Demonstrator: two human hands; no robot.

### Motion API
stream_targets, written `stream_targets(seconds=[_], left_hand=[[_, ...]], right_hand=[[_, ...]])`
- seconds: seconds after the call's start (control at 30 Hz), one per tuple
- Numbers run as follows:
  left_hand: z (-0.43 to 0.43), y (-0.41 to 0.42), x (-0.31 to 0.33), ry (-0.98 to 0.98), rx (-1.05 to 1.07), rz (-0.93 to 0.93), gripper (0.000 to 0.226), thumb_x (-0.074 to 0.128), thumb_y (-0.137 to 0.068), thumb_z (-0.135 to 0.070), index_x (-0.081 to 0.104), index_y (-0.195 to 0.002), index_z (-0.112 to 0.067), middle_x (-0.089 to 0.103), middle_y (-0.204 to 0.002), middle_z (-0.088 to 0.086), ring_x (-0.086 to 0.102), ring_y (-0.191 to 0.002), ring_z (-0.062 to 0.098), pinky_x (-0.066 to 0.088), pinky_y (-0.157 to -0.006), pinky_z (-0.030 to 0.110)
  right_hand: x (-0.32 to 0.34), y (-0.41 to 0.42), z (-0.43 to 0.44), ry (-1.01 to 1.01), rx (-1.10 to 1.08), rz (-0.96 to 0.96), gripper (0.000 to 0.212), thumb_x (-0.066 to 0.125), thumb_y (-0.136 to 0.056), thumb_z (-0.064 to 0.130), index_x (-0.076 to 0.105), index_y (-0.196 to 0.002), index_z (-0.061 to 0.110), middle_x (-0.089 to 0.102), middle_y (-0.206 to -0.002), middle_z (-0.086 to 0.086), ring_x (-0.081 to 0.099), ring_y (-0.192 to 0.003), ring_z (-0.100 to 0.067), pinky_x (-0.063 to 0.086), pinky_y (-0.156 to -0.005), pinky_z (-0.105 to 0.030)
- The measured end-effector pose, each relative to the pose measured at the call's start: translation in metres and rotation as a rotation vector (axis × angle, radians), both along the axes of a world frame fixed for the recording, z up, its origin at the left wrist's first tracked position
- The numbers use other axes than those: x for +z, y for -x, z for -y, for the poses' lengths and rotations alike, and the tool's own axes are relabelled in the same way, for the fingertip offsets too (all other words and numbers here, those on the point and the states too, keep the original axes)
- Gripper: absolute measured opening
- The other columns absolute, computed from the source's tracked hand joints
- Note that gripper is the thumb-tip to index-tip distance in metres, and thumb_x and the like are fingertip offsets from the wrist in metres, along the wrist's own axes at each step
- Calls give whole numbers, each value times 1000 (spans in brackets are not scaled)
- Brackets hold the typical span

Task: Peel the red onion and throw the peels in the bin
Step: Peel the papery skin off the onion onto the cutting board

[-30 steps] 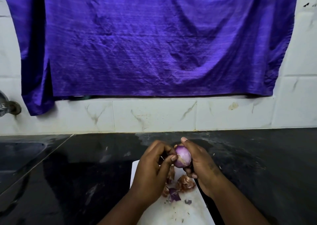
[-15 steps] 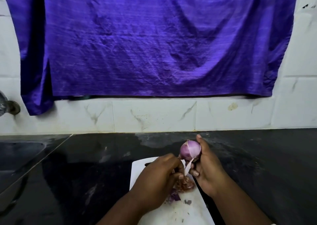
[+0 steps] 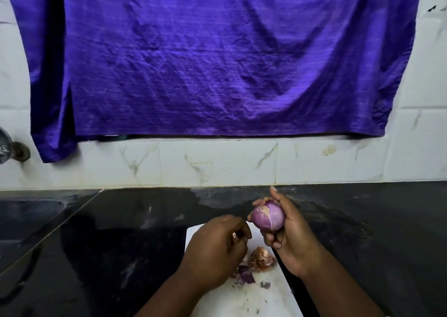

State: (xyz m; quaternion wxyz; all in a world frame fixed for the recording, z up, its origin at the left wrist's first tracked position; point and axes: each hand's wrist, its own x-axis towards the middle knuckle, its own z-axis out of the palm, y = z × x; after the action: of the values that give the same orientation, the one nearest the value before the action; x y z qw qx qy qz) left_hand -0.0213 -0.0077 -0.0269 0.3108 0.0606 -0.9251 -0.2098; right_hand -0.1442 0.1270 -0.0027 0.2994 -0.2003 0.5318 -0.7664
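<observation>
With the red onion (image 3: 268, 217) gripped in the right hand (image 3: 289, 237) and a scrap of peel (image 3: 234, 236) pinched in the left hand (image 3: 215, 251) beside it, peeling is judged nearly done; the skin left at its tip must be stripped next.

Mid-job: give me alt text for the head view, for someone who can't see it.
The right hand holds a mostly peeled red onion above a white cutting board, while the left hand pinches a scrap of peel. Loose peels lie on the board, which sits on a black counter.
</observation>
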Motion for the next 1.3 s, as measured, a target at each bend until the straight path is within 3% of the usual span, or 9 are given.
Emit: stream_targets(seconds=[0.13, 0.2, 0.3, 0.47, 0.53, 0.8, 0.97, 1.17, 1.3], left_hand=[[-3, -3, 6, -41, -13, -127, 18, 57, -95, -50, 63, -91, -34, 64, -90, -18, 62, -86, 4, 53, -69, 29], [-7, -6, 10, -109, -69, -197, 12, 65, -95, -47, 61, -103, -38, 62, -104, -22, 62, -97, 6, 54, -73, 26], [-9, -6, 12, -126, -151, -231, 31, 72, -94, -45, 58, -121, -40, 55, -122, -24, 59, -112, 9, 54, -82, 21], [-8, -5, 9, -179, -235, -200, 30, 73, -95, -36, 62, -123, -35, 47, -129, -23, 55, -120, 9, 58, -91, 32], [-9, -5, 9, -191, -248, -202, 28, 73, -96, -35, 61, -121, -33, 47, -129, -22, 55, -118, 8, 58, -90, 35], [-11, -4, 8, -166, -261, -232, 23, 69, -98, -35, 60, -117, -27, 47, -125, -20, 56, -110, 13, 58, -80, 30], [-11, -2, 6, -178, -264, -233, 18, 67, -100, -35, 53, -101, -23, 47, -117, -17, 56, -104, 17, 57, -76, 44], [-10, -5, 6, -191, -292, -213, 31, 68, -97, -44, 54, -124, -37, 44, -129, -21, 56, -114, 12, 61, -81, 40], [-6, -5, 6, -162, -279, -194, 34, 69, -96, -46, 53, -125, -40, 41, -132, -21, 56, -120, 15, 62, -84, 44]], right_hand=[[2, -4, 1, -9, 8, -68, 51, 58, -92, 60, 77, -95, 12, 72, -82, -17, 43, -43, -13, 27, -37, -19], [1, -4, 1, -19, 10, -85, 52, 58, -91, 62, 77, -90, 14, 69, -75, -13, 42, -44, -13, 28, -36, -19], [1, -7, 1, -35, 38, -96, 50, 59, -92, 61, 77, -77, 16, 66, -67, -9, 48, -45, -12, 33, -35, -19], [3, -10, 2, 4, 130, -65, 50, 61, -93, 57, 77, -78, 12, 71, -70, -10, 65, -50, -15, 49, -44, -22], [2, -10, 1, -3, 143, -68, 52, 61, -92, 58, 75, -90, 8, 69, -68, -9, 62, -48, -14, 46, -42, -22], [3, -11, 1, -26, 126, -75, 51, 59, -93, 58, 74, -75, 12, 66, -62, -7, 58, -45, -13, 42, -40, -21], [2, -12, 3, -71, 118, -80, 56, 63, -83, 70, 73, -71, 16, 60, -64, -6, 44, -53, -15, 26, -49, -27], [4, -15, 1, -51, 124, -54, 72, 73, -77, 74, 76, -101, 5, 66, -96, -25, 55, -75, -34, 41, -71, -35], [4, -11, -1, -59, 152, -37, 68, 65, -87, 64, 75, -105, -1, 71, -94, -21, 67, -73, -28, 55, -63, -33]])
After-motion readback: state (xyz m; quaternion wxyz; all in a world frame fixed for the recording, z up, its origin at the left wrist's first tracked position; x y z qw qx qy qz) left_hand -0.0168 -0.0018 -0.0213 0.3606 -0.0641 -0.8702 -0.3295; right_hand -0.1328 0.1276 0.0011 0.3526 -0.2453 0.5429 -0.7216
